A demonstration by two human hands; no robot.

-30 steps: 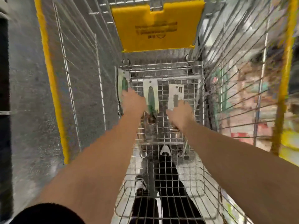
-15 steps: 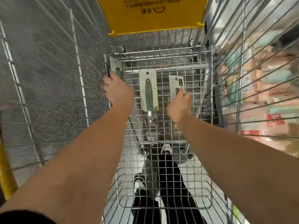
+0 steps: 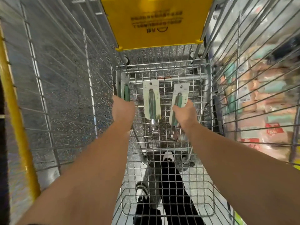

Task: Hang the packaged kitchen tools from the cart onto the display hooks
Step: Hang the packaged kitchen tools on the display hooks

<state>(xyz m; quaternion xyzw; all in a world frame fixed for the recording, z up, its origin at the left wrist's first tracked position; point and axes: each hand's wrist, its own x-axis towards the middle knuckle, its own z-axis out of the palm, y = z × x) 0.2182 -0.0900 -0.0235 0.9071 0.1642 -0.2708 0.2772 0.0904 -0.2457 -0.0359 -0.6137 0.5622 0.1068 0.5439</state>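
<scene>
Green-handled packaged tools lie in the wire cart (image 3: 162,159). One carded tool (image 3: 179,101) is gripped by the right hand (image 3: 184,115), fingers curled round it. A second package (image 3: 125,94), at the cart's left wall, is reached by the left hand (image 3: 123,109); its grasp cannot be told. A third package (image 3: 151,99) lies between, untouched.

Yellow cart flap (image 3: 155,21): dark print, upside down, blurred, unreadable. Red shelf tags (image 3: 274,129) at right: also illegible.
</scene>
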